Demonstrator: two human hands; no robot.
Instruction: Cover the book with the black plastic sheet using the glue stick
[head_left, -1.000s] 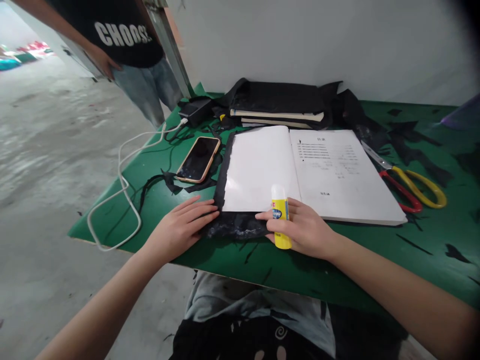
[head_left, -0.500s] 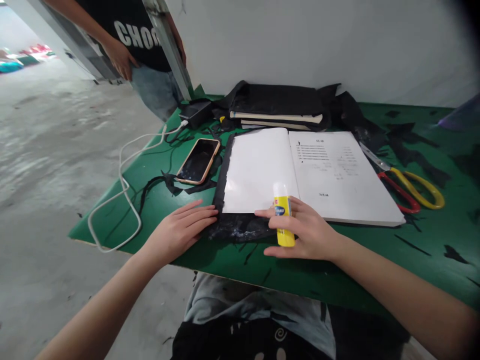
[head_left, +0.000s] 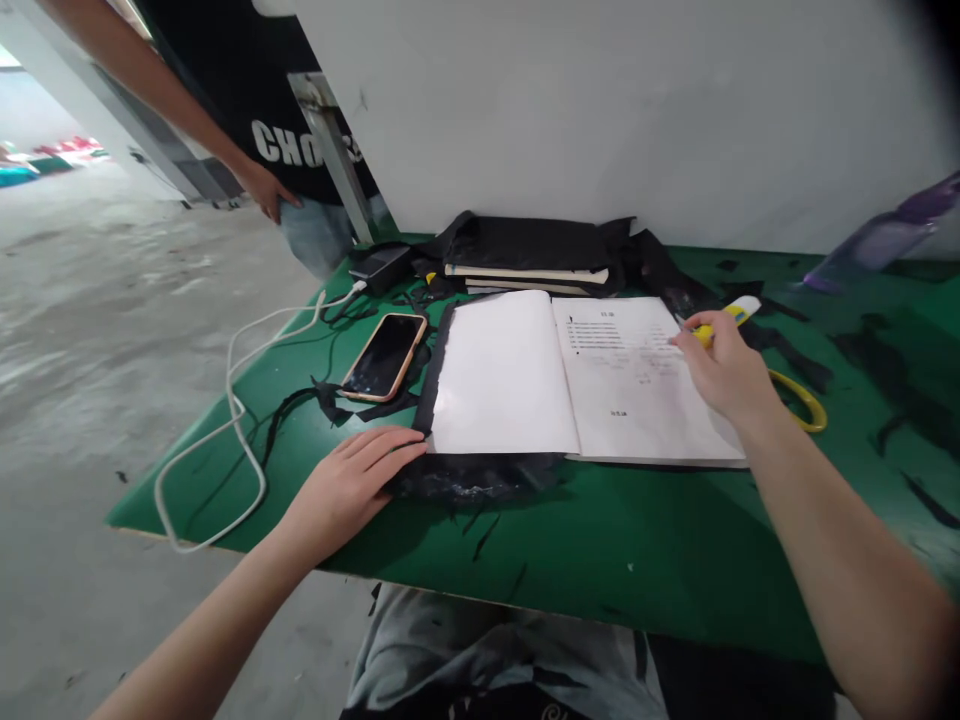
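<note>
An open book (head_left: 502, 385) lies on the green table, its left page blank and its right page printed. Black covering material (head_left: 480, 478) sticks out past the book's left and lower edges, with whitish smears on the lower flap. My left hand (head_left: 367, 475) rests flat with fingers stretched, its tips at the book's lower left corner. My right hand (head_left: 727, 370) is closed around a yellow glue stick (head_left: 739, 312) with a white end, above the right page's outer edge. Scissors (head_left: 801, 402) lie beneath that hand, mostly hidden; a yellow handle loop shows.
Left of the book lie a phone (head_left: 385, 356) and a white cable (head_left: 236, 410) plugged into a black box (head_left: 381, 266). Black-covered books (head_left: 529, 248) are stacked behind. A purple bottle (head_left: 885, 235) and black scraps (head_left: 881, 375) are on the right. A person (head_left: 247, 130) stands at back left.
My right hand has moved from the lower flap to the right, over the right page's edge and the scissors, still holding the glue stick. My left hand stays at the corner. The view has shifted.
</note>
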